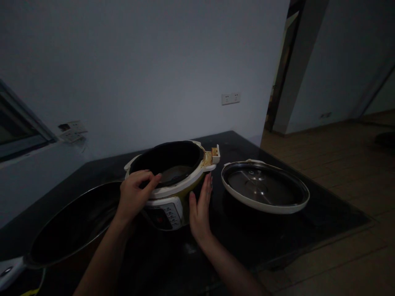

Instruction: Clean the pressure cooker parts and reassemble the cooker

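Observation:
An electric pressure cooker [182, 190] with a white rim and a front control panel stands lidless on the dark counter, its dark inner pot [173, 158] showing. My left hand [135, 192] bends over the front left of the rim, fingers curled and thumb stretched along it; the fingertips are partly hidden. Against the cooker's right side rests my right hand [201, 213], its fingers straight and pointing up, thumb apart. The round lid [265, 187] lies to the right with its metal inner side up, touched by neither hand.
A large dark wok [77, 222] with a pale handle [11, 271] sits left of the cooker, close to my left forearm. Behind the black counter [333, 213] rises a wall with a socket [231, 98]. The counter's right edge drops to a tiled floor [308, 160].

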Available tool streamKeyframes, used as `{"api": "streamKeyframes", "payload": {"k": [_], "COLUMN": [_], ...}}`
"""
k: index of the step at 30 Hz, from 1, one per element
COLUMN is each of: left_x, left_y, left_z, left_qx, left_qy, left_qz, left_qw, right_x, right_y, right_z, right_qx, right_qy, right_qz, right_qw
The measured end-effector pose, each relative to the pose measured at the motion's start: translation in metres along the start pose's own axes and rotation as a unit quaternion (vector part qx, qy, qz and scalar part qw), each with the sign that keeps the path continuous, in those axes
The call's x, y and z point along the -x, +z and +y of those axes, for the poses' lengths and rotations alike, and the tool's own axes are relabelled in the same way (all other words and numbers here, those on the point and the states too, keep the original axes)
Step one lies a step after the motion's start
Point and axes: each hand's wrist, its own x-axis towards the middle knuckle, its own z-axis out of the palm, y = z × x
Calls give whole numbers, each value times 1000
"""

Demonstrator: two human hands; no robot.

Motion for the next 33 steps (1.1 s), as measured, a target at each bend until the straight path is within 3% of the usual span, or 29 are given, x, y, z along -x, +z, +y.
{"api": "streamKeyframes", "payload": {"k": [3,7,12,14,18,22,28,33], "left_x": [0,0,2,2,2,2,3,4], "left_y": [-1,-5,-10,-11,-13,-15,-18,-21], "left_z": [-6,-11,-14,-16,-14,-7,-5,-8], "left_qx": [-1,6,11,7,8,10,9,13], "left_qy": [13,40,78,83,77,71,69,58], "left_qz": [14,27,20,18,20,6,5,5], "left_qw": [1000,999,997,996,997,997,998,998], "right_x": [-13,-22,8,26,47,48,42,28], "right_y": [-4,-9,-8,-6,-1,6,5,-4], "right_z": [9,28,35,25,-4,-17,-10,-9], "right_qx": [-57,-145,-193,-167,-60,27,55,-7], "right_qy": [42,146,257,231,80,-15,-53,10], "right_qz": [12,30,36,37,2,-13,-15,5], "right_qw": [997,978,946,958,995,999,997,1000]}}
